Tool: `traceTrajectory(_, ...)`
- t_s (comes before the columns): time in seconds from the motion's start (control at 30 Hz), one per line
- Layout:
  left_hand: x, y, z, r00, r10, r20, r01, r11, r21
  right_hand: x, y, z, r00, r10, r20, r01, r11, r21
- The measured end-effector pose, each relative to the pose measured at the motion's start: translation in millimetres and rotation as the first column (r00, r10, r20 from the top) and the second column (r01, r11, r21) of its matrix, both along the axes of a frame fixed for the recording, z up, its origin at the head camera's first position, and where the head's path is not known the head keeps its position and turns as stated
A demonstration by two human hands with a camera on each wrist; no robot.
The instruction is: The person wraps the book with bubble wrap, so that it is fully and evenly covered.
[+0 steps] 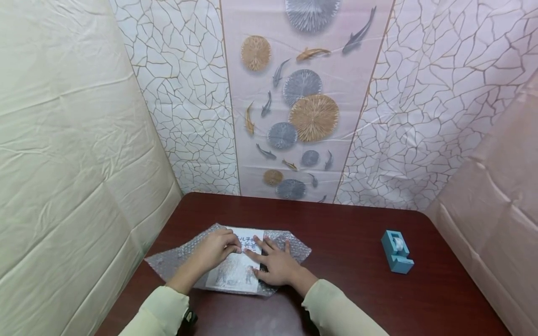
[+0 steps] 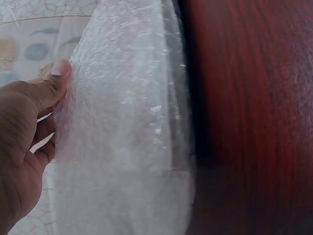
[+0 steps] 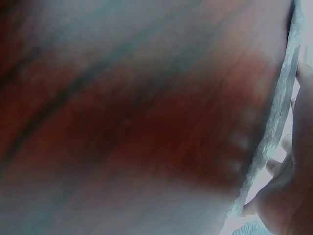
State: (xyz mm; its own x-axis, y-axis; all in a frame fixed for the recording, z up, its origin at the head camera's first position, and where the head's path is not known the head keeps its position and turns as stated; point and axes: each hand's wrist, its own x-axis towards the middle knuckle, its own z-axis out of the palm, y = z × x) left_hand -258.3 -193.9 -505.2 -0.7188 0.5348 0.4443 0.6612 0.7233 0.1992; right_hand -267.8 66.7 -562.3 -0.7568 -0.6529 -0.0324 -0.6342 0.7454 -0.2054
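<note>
A white book (image 1: 233,275) with dark printed characters lies on a sheet of bubble wrap (image 1: 174,258) that spreads out to its left and right. Part of the wrap appears to cover the book's face. My left hand (image 1: 215,249) pinches the wrap over the book between thumb and fingers; in the left wrist view the same hand (image 2: 24,127) grips the edge of the clear bubble wrap (image 2: 122,107). With fingers spread, my right hand (image 1: 280,267) rests on the book's right side. The right wrist view shows only part of that hand (image 3: 286,191) beside the wrap's edge (image 3: 271,132).
A blue tape dispenser (image 1: 397,254) with a roll of clear tape stands on the right of the dark red wooden table (image 1: 344,280). Patterned cloth (image 1: 201,116) hangs behind the table, and pale padded panels (image 1: 75,177) flank it.
</note>
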Motion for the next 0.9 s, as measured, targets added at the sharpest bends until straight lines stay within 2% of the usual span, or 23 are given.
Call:
traceTrajectory(0.23, -7.8, 2.8, -18.2, 0.997, 0.068, 0.026, -0.067, 0.997, -0.042, 1.2, -1.1, -0.4, 1.000, -0.001, -0.001, 0.001, 1.000, 0.007)
traceTrajectory(0.43, -13.7, 5.2, -27.5, 0.998, 0.064, 0.021, -0.062, 0.995, -0.082, 2.0, -1.1, 1.9, 1.000, -0.004, -0.004, 0.004, 1.000, -0.004)
traceTrajectory(0.7, -16.8, 7.5, -38.9, 0.990, 0.071, 0.126, -0.058, 0.993, -0.098, 3.1, -2.5, 0.4, 1.000, -0.012, 0.007, 0.012, 1.000, -0.026)
traceTrajectory(0.9, -21.6, 10.9, -40.6, 0.989, 0.070, 0.127, -0.060, 0.995, -0.081, 2.7, -1.9, 3.6, 0.999, -0.035, 0.024, 0.036, 0.998, -0.051)
